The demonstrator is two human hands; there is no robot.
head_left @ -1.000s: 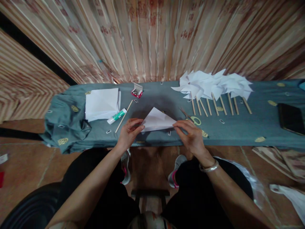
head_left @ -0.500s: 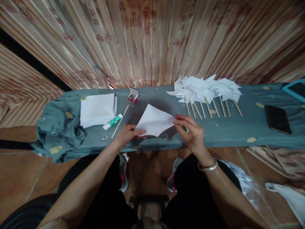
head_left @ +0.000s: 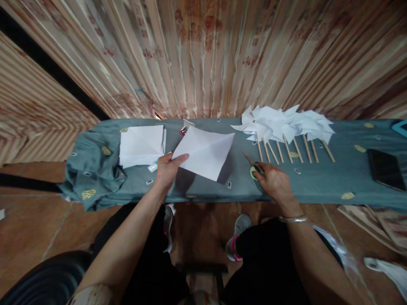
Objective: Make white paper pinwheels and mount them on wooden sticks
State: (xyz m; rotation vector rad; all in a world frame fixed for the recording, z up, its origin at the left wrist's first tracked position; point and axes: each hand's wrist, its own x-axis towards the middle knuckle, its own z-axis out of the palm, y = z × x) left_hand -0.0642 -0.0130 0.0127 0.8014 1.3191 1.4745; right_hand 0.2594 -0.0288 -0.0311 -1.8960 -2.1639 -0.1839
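A creased white sheet of paper hangs above the cloth, its left corner pinched by my left hand. My right hand is closed on a pair of scissors with green-lined handles; their blades point up and left. Left of the sheet lies a stack of white paper. A glue stick shows partly beside my left hand. Behind the sheet is a small red box, mostly covered. Several white paper pinwheels on wooden sticks lie in a row at the back right.
A green-grey cloth covers the narrow table. A dark phone lies at the right, with a blue-edged device past it. A pleated curtain hangs right behind the table. A black round object is at lower left.
My right hand has let go of the paper, moved right and down, and taken hold of the scissors. The sheet is now held by my left hand alone and looks more spread. The view has shifted.
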